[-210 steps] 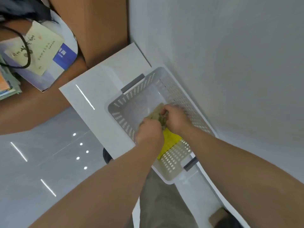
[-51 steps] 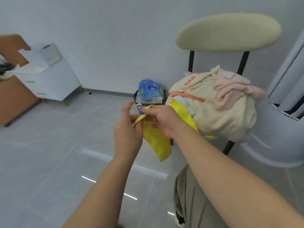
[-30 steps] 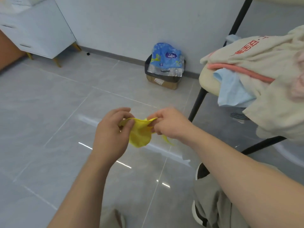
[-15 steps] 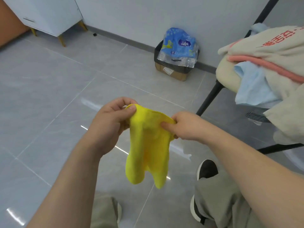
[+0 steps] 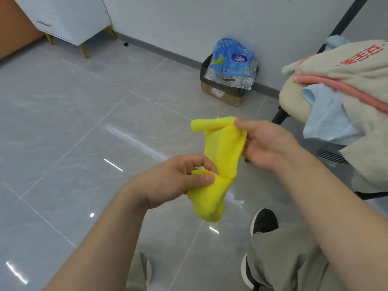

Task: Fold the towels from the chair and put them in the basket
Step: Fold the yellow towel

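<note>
**In mid-air beside the chair (image 5: 294, 106): yellow towel (image 5: 220, 152) being straightened for folding**

The yellow towel is hanging between both hands, clear of the floor. The right hand (image 5: 266, 143) is pinching its upper edge between thumb and fingers. The left hand (image 5: 178, 181) is pinching a lower fold, thumb pressing against curled fingers. The towel's long axis is running roughly upright, with its loose end drooping floorward. Folding seems to be only starting: the next move is calling for finding the corners and spreading it flat. More towels (image 5: 357, 66) are waiting on the chair, and the basket is out of view.
</note>
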The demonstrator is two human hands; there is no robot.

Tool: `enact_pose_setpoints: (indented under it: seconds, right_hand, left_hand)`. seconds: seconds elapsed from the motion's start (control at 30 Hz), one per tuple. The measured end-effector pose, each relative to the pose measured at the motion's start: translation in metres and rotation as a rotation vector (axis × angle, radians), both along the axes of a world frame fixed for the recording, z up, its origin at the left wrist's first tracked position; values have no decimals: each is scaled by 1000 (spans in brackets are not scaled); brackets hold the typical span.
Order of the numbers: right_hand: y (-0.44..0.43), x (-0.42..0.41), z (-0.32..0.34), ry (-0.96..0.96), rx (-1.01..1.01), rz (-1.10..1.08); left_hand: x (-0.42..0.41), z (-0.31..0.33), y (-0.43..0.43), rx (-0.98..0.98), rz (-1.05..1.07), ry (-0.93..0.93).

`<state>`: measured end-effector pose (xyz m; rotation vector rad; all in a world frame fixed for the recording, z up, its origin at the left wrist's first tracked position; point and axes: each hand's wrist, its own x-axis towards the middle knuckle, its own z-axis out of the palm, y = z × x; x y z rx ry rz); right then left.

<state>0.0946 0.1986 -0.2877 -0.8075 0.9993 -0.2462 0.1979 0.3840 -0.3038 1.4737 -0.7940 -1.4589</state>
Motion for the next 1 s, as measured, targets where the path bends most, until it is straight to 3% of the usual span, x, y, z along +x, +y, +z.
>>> enact_pose_setpoints:
  seconds: [0.1, 0.3, 0.53, 0.63, 0.83, 1.0]
  right_hand:
    - [-10, -6, -6, 25, 131, -92]
    - [-19, -10, -6, 132, 118, -137]
    - [-18, -7, -4, 192, -215, -203]
    - [-18, -8, -6, 154, -273, -174]
    - [-13, -6, -11, 198, -525, 4]
    - [-8, -6, -12, 166, -562, 140]
  left_hand:
    - [-3, 1, -3, -6, -110, -15]
    - [-5, 1, -6, 82, -353, -86]
    - [-9, -7, -3, 206, -579, -231]
    - [-8, -10, -3, 184, -498, -297]
    - [-2, -14, -8, -2, -89, -416]
    - [-3, -10, -11, -132, 166, -449]
